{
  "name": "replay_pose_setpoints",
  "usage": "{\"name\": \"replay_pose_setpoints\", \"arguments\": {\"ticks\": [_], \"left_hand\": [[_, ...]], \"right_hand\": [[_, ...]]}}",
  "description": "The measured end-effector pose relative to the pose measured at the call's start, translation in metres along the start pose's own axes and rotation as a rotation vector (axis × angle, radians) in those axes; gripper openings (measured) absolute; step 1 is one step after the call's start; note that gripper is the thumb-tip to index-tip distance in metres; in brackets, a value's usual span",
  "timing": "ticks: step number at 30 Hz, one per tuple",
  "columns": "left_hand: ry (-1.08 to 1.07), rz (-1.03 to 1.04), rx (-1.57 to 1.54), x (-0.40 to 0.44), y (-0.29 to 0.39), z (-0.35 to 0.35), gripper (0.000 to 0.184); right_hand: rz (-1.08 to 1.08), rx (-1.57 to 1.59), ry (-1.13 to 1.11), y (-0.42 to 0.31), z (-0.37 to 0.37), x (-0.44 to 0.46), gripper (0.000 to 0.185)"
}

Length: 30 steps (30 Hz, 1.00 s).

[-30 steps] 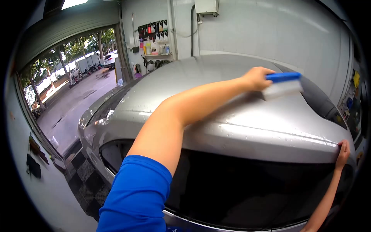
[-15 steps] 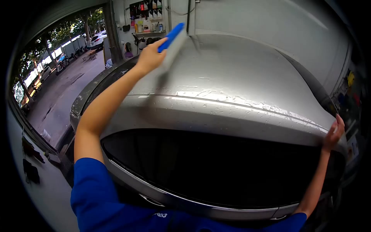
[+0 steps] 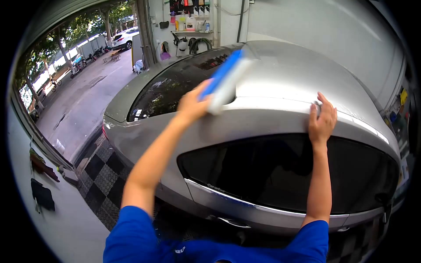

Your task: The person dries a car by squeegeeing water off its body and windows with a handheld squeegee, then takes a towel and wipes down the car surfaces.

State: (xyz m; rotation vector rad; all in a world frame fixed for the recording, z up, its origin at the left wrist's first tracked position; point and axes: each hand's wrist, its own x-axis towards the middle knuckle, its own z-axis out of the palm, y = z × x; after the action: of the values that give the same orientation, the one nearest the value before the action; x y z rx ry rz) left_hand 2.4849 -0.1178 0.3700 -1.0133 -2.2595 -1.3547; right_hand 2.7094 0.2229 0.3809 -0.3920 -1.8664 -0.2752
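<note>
My left hand point(image 3: 193, 104) is closed around the blue handle of a squeegee point(image 3: 223, 74), whose pale blade is blurred by motion. The blade is over the rear part of the silver car's point(image 3: 280, 115) roof, close to the rear window; I cannot tell whether it touches. Further right, my right hand point(image 3: 322, 119) rests against the roof edge above the dark side window point(image 3: 258, 171). Its fingers are apart and nothing shows in them. Water drops are visible along the roof edge to the right of that hand.
Behind the car, a wall shelf point(image 3: 191, 32) holds several bottles, with a coiled hose point(image 3: 201, 45) below. An open garage doorway at left looks onto a paved yard with a parked white car point(image 3: 125, 38). Checkered floor tiles point(image 3: 105, 179) lie beside the car.
The view has shifted toward the car's rear. My left hand has swept the squeegee lower and nearer to me. My right hand has come from the far right along the roof edge.
</note>
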Motion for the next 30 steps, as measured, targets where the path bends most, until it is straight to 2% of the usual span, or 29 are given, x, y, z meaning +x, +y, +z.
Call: {"name": "replay_pose_setpoints", "arguments": {"ticks": [2, 3, 4, 6, 7, 9, 11, 12, 14, 17, 18, 19, 20, 21, 23, 26, 28, 30], "left_hand": [[0.127, 0.000, 0.067, -0.033, -0.137, -0.081, 0.052], [0.203, -0.150, 0.139, -0.050, -0.163, -0.112, 0.050], [0.230, -0.285, 0.166, -0.063, -0.146, -0.135, 0.049], [0.222, -0.112, 0.044, -0.055, -0.146, -0.132, 0.050], [0.148, -0.024, -0.046, -0.043, -0.120, -0.116, 0.051], [-0.035, 0.092, -0.251, -0.009, -0.039, -0.069, 0.053], [-0.156, 0.477, -0.361, 0.033, 0.012, -0.009, 0.050], [-0.305, 0.489, -0.421, 0.053, 0.043, 0.016, 0.049], [-0.422, 0.585, -0.451, 0.109, 0.080, 0.086, 0.046], [-0.366, 0.432, -0.410, 0.194, 0.083, 0.155, 0.049], [-0.315, 0.350, -0.350, 0.224, 0.066, 0.171, 0.049], [-0.276, 0.316, -0.424, 0.271, 0.018, 0.205, 0.049], [-0.220, 0.157, -0.301, 0.277, -0.014, 0.171, 0.048], [-0.165, 0.088, -0.174, 0.291, -0.064, 0.150, 0.051], [0.010, -0.067, 0.002, 0.299, -0.198, 0.094, 0.055], [0.129, -0.373, 0.299, 0.225, -0.377, -0.043, 0.058], [0.236, -0.423, 0.523, 0.172, -0.500, -0.124, 0.053], [0.246, -0.617, 0.593, 0.141, -0.481, -0.180, 0.051]], "right_hand": [[0.110, 0.064, -0.046, -0.001, 0.000, 0.004, 0.043], [0.085, 0.054, -0.061, -0.009, -0.009, 0.008, 0.038], [0.078, 0.049, -0.064, -0.012, -0.008, 0.008, 0.038], [0.067, 0.036, -0.070, -0.008, -0.007, 0.004, 0.032], [0.060, 0.063, -0.033, -0.015, -0.012, 0.006, 0.024], [0.030, 0.076, -0.039, -0.005, -0.013, 0.005, 0.021], [0.023, 0.128, -0.003, -0.003, -0.013, 0.004, 0.018], [0.029, 0.143, -0.011, -0.001, -0.013, 0.003, 0.018], [0.035, 0.149, -0.036, 0.004, -0.015, 0.003, 0.017], [0.060, 0.179, -0.046, 0.016, -0.014, 0.000, 0.016], [0.071, 0.195, -0.057, 0.017, -0.015, -0.002, 0.016], [0.074, 0.191, -0.057, 0.020, -0.015, -0.003, 0.016], [0.072, 0.184, -0.068, 0.023, -0.018, -0.004, 0.016], [0.084, 0.178, -0.077, 0.026, -0.019, -0.006, 0.016], [0.086, 0.171, -0.094, 0.036, -0.020, -0.009, 0.016], [0.058, 0.139, -0.117, 0.063, -0.017, -0.020, 0.017], [0.057, 0.136, -0.154, 0.064, -0.022, -0.021, 0.019], [0.040, 0.137, -0.163, 0.068, -0.018, -0.017, 0.019]]}}
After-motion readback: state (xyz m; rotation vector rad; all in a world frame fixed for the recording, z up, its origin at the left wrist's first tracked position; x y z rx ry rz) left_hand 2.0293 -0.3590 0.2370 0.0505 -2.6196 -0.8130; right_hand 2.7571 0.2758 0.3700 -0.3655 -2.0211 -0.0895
